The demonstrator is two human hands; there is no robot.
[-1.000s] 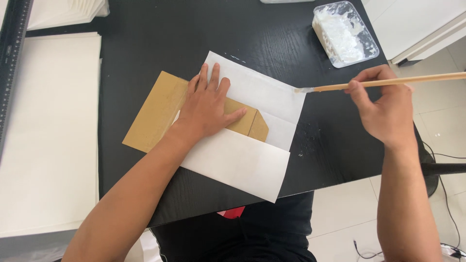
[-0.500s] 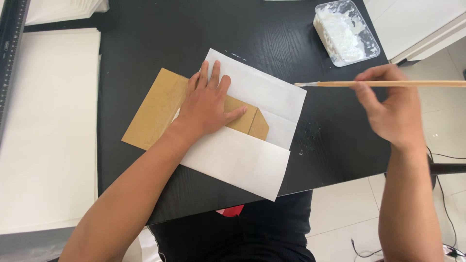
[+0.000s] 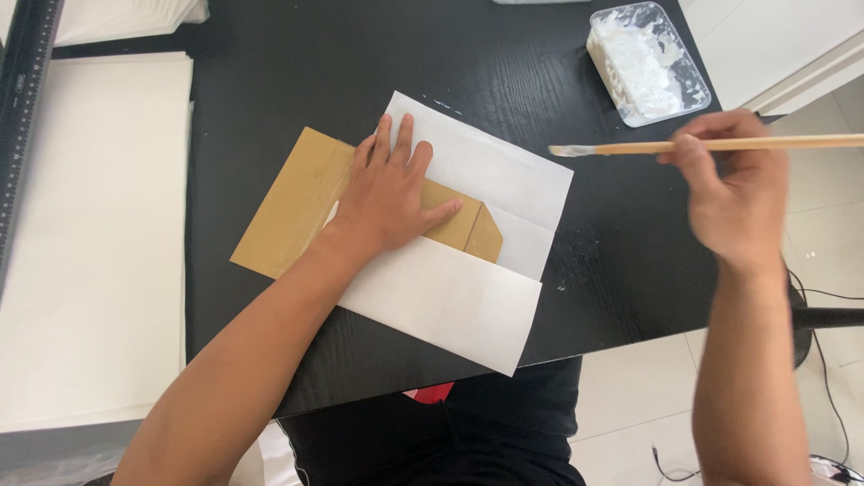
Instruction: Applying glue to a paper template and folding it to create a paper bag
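My left hand (image 3: 389,193) lies flat, fingers spread, on a brown cardboard piece (image 3: 292,202) that rests on a white paper sheet (image 3: 477,171) on the black table (image 3: 297,72). The near flap of the white paper (image 3: 441,301) is folded up over the cardboard's lower edge. My right hand (image 3: 733,193) grips a long wooden-handled brush (image 3: 720,144), held level above the table. Its pale bristle tip (image 3: 562,150) hovers just off the paper's right corner, not touching it.
A clear plastic tub of white paste (image 3: 643,63) stands at the back right of the table. A stack of large white sheets (image 3: 90,234) fills the left side, with a black ruler (image 3: 22,99) along its far left. The table's near edge (image 3: 576,337) is close to my body.
My right hand has drawn the brush to the right and slightly up, off the paper's right edge. My left hand stays pressed on the cardboard.
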